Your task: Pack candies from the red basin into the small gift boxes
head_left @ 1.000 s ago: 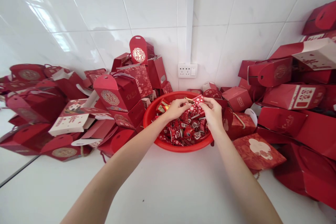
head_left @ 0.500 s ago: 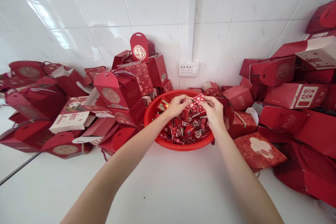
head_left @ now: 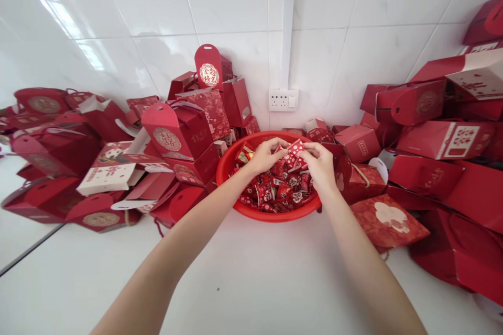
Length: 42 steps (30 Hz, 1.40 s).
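Note:
A red wrapped sweet (head_left: 295, 151) with white polka dots is held up over the red plastic basket (head_left: 222, 170). My right hand (head_left: 320, 165) pinches its right side between thumb and fingers. From the other side, my left hand (head_left: 267, 157) has its thumb and fingers closed at the sweet's left edge; the fingertips are partly hidden. Beneath both hands the basket holds many small sweets (head_left: 283, 192) in red wrappers, some dotted and some with white print. A few yellowish wrappers (head_left: 245, 153) show near its left side.
Red gift boxes (head_left: 176, 131) are stacked left of the basket, with more red boxes (head_left: 436, 141) piled on the right. A flat-topped patterned box (head_left: 389, 220) lies near my right forearm. Behind stands a white tiled wall with a socket (head_left: 283, 100). The white table (head_left: 251, 272) spreads in front.
The dotted sweet is still between my hands, turned slightly. A thin brownish bit seen at my left fingertips earlier no longer shows. The view has shifted a little.

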Motion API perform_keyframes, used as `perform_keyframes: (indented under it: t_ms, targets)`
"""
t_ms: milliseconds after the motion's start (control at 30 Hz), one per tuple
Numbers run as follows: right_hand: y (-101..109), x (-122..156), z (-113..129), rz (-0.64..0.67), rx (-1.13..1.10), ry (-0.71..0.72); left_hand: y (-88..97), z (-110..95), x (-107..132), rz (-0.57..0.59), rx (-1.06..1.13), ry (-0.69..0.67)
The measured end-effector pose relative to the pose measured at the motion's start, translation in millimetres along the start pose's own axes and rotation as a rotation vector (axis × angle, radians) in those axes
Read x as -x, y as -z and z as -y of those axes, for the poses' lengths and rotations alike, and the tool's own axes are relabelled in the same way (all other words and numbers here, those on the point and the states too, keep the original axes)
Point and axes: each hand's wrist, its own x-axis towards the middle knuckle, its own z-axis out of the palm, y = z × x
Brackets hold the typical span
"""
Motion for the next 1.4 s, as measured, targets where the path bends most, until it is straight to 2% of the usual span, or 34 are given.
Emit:
perform_keyframes:
  t_ms: [433, 667, 800, 900, 1033, 1100, 1400]
  targets:
    - [0, 1, 1, 0.076, 0.008, -0.008, 0.1, -3, 4, 0.021, 0.059, -0.006]
    - [2, -2, -3, -0.028, 0.061, 0.057, -2.4, 0, 3, -0.024, 0.048, 0.114]
    - [3, -2, -4, -0.066, 0.068, 0.087, -3.9, 2, 3, -0.034, -0.096, 0.132]
    - [3, -2, -3, -0.054, 0.040, 0.083, -4.8, 1, 5, 0.035, -0.256, 0.105]
    - [3, -3, -5, -0.050, 0.039, 0.063, -7.5, 2, 9, 0.280, -0.399, 0.104]
    - [3, -4, -7, -0.065, 0.041, 0.047, -9.6, 3, 11, 0.357, -0.467, 0.081]
    - [5, -7, -8, -0.059, 0.044, 0.013, -22.0, -3, 9, 0.393, -0.810, 0.085]
